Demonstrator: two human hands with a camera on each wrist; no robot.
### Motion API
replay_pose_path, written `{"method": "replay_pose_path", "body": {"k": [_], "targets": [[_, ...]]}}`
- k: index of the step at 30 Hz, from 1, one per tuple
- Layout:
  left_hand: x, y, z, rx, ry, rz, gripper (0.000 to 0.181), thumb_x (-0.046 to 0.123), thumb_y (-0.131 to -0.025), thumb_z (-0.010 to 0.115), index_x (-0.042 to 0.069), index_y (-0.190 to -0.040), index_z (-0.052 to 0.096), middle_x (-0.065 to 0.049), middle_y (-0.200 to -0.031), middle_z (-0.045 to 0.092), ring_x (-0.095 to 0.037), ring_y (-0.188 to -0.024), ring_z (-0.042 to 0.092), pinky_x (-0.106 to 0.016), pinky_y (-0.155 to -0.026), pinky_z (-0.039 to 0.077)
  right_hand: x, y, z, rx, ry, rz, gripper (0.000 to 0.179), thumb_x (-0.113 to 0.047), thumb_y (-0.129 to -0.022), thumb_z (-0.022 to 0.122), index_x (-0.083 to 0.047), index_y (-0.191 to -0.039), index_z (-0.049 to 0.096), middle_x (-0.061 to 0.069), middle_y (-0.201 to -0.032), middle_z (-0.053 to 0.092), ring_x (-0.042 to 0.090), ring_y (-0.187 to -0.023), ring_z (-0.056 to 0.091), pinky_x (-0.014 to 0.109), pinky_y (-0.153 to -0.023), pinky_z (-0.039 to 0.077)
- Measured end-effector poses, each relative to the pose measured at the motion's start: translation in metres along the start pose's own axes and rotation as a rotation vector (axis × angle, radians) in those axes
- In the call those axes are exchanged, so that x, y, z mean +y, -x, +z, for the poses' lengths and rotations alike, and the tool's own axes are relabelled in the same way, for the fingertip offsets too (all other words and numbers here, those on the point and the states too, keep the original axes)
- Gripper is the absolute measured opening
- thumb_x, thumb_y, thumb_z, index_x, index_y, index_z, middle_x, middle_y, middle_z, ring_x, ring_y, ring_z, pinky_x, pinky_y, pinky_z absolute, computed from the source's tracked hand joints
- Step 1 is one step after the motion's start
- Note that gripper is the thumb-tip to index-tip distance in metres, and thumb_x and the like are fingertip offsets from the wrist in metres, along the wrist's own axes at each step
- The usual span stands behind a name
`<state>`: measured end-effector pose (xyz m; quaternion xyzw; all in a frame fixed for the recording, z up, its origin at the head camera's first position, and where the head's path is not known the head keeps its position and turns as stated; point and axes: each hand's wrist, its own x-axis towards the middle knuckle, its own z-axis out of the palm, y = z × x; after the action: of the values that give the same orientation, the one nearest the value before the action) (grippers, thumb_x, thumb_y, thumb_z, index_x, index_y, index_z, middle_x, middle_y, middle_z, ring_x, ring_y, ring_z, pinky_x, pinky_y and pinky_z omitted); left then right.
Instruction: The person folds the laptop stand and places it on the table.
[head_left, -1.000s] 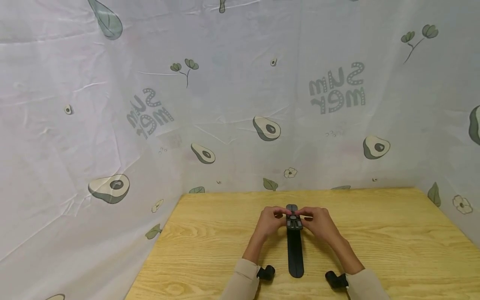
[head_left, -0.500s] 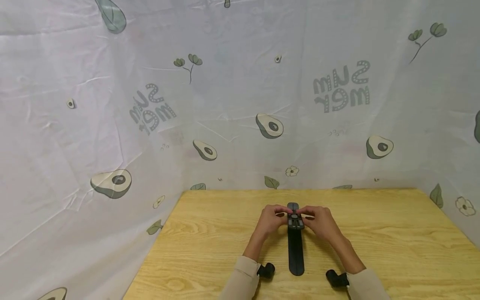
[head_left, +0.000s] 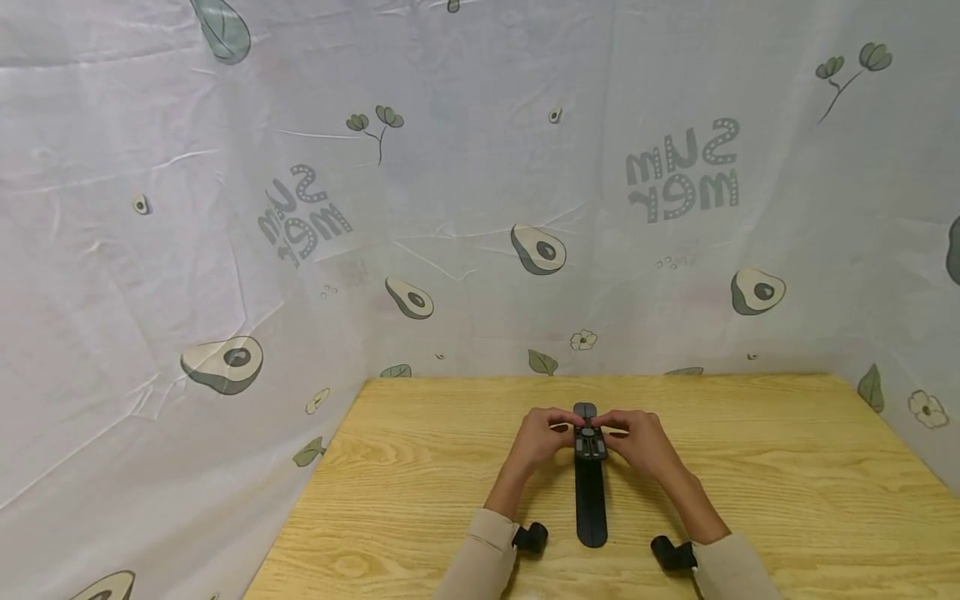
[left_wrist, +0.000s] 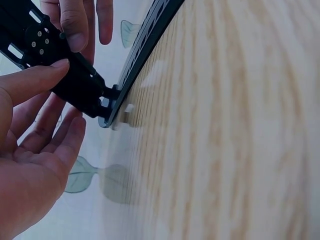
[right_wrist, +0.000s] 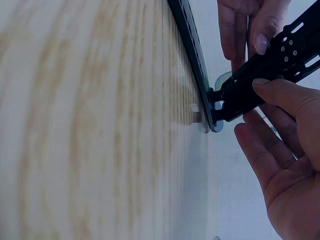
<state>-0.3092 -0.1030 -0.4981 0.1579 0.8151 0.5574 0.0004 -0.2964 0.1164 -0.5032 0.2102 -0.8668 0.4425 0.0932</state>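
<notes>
A black folding stand lies on the table in front of me, its long flat base strip pointing toward me. Near the strip's far end a hinged arm is raised at a slant; both wrist views show the hinge joining arm and strip. My left hand pinches the arm's left edge, thumb on its near face. From the other side my right hand pinches the right edge, with the thumb also on that face. The remaining fingers spread loosely behind the arm.
The light wood-grain table ends at a pale patterned curtain behind and to the left. Black wrist mounts sit at both beige sleeves, on either side of the base strip's near end.
The head view has shifted slightly. Both hands keep the same hold on the raised arm, and the stand has not visibly moved on the table.
</notes>
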Motion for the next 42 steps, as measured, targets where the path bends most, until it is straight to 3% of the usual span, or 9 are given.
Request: {"method": "replay_pose_path", "body": {"k": [42], "targets": [[-0.0021,0.005,0.0002,-0.022,0.024,-0.055,0.024,-0.012,-0.085,0.082,0.004,-0.102,0.085,-0.006,-0.117,0.079,-0.023,-0.123,0.07,-0.037,-0.108,0.06,0.0049,0.0027,-0.0002,-0.053,-0.058,0.063,0.021,0.002,-0.095,0.078,-0.005,-0.113,0.084,0.022,-0.121,0.078,0.048,-0.121,0.072,0.04,-0.09,0.067]]}}
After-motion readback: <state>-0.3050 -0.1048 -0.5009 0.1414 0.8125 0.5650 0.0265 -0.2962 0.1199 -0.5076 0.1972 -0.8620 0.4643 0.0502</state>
